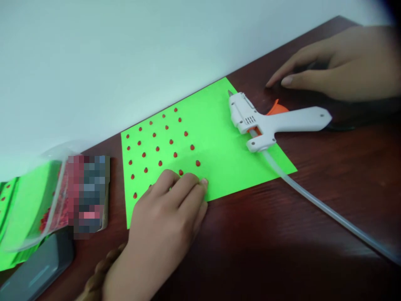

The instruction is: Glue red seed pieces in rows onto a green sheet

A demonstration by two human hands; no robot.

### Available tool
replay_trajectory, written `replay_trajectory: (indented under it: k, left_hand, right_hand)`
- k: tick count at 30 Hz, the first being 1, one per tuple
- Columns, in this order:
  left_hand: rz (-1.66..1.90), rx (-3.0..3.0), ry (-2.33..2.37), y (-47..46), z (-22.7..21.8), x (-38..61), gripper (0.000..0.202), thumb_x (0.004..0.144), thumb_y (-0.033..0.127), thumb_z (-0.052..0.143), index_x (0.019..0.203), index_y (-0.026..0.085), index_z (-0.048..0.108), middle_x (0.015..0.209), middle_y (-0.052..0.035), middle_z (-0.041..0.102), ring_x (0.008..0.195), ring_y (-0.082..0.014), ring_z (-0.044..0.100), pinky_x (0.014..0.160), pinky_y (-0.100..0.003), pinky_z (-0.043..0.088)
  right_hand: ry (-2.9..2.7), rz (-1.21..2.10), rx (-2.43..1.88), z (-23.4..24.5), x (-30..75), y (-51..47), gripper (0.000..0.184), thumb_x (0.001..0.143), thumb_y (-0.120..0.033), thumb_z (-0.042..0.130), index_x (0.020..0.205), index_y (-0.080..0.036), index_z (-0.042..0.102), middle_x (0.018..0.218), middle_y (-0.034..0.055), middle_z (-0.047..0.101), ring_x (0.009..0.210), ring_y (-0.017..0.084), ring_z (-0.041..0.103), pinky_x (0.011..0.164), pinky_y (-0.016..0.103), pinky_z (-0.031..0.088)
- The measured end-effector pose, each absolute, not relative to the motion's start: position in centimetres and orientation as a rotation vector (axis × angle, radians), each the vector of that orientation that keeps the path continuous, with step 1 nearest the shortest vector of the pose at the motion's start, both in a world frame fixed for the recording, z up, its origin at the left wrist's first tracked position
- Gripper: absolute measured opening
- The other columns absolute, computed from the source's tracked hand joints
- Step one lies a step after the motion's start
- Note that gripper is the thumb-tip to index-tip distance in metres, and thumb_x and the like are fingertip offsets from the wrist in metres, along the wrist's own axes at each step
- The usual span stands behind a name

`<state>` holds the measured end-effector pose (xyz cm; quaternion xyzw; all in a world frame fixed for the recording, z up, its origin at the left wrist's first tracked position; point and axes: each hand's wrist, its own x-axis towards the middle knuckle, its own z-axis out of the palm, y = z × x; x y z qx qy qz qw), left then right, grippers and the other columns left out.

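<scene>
My left hand (166, 217), with a beaded bracelet at the wrist, rests on the near edge of a bright green sheet (219, 125). Its fingers are curled down and hide whatever is under the fingertips. Rows of small red dots with dark ends, like tiny ladybirds (175, 154), cover the left half of the sheet. A white glue gun (266, 121) with an orange trigger lies across the sheet's right end, a long clear glue stick (326, 207) trailing from it. Beyond the glue gun's handle, my right hand (351, 67) hovers with thumb and finger apart, holding nothing visible.
At the left stands a clear plastic tub (56, 196) with red pieces in it, next to a blurred-out box (90, 192). Behind it are stacked green sheets (31, 200) and a grey object (40, 267). A pale wall (125, 54) borders the dark wooden table (266, 242).
</scene>
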<state>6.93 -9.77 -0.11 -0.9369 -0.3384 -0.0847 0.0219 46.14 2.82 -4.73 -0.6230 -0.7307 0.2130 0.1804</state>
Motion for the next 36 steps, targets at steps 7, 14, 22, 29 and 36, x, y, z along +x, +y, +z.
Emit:
replay_trajectory:
  k: [7, 14, 22, 29, 36]
  left_hand:
    - [-0.791, -2.774, -1.348, -8.9, 0.1, 5.4, 0.020, 0.098, 0.007, 0.055, 0.101, 0.016, 0.072, 0.096, -0.0055, 0.073, 0.091, -0.0201, 0.066, 0.084, -0.036, 0.056]
    - [-0.403, -2.714, -1.449, -7.8, 0.2, 2.2, 0.036, 0.106, 0.029, 0.051, 0.131, 0.010, 0.069, 0.131, -0.0168, 0.073, 0.124, -0.0348, 0.068, 0.106, -0.054, 0.057]
    - [-0.005, -2.718, -1.487, -8.9, -2.3, 1.0, 0.055, 0.109, 0.045, 0.044, 0.157, 0.021, 0.056, 0.165, -0.0151, 0.053, 0.153, -0.0452, 0.046, 0.117, -0.069, 0.048]
    - [-0.007, -2.553, -1.526, -6.3, 0.9, 4.0, 0.042, 0.108, 0.040, 0.051, 0.127, 0.012, 0.074, 0.131, -0.0230, 0.074, 0.123, -0.0445, 0.070, 0.102, -0.067, 0.058]
    - [-0.088, -2.689, -1.589, -4.7, -3.0, 4.0, 0.070, 0.110, 0.054, 0.046, 0.164, 0.010, 0.044, 0.169, -0.0210, 0.044, 0.157, -0.0461, 0.040, 0.123, -0.069, 0.041]
  right_hand:
    - [-2.135, 0.427, -1.857, -1.6, 43.5, 1.0, 0.064, 0.103, -0.066, 0.041, 0.131, -0.020, 0.076, 0.130, 0.0026, 0.077, 0.116, 0.026, 0.067, 0.094, 0.048, 0.044]
    - [-2.389, 0.892, -1.702, 1.4, 43.0, -2.1, 0.057, 0.095, -0.069, 0.062, 0.137, -0.032, 0.068, 0.135, 0.0082, 0.074, 0.112, 0.032, 0.070, 0.091, 0.045, 0.056]
    - [-2.547, 0.621, -1.696, 1.1, 38.7, -3.6, 0.043, 0.089, -0.039, 0.065, 0.130, -0.026, 0.065, 0.125, 0.0097, 0.077, 0.104, 0.032, 0.073, 0.086, 0.043, 0.056]
    - [-2.479, 0.375, -1.650, 0.0, 39.4, -2.3, 0.034, 0.084, -0.028, 0.065, 0.117, -0.026, 0.060, 0.110, 0.0080, 0.077, 0.087, 0.028, 0.072, 0.072, 0.039, 0.051]
    - [-2.333, 0.469, -1.485, -1.6, 38.8, -1.6, 0.024, 0.088, -0.028, 0.062, 0.111, -0.029, 0.058, 0.107, 0.0065, 0.079, 0.085, 0.028, 0.074, 0.070, 0.040, 0.054]
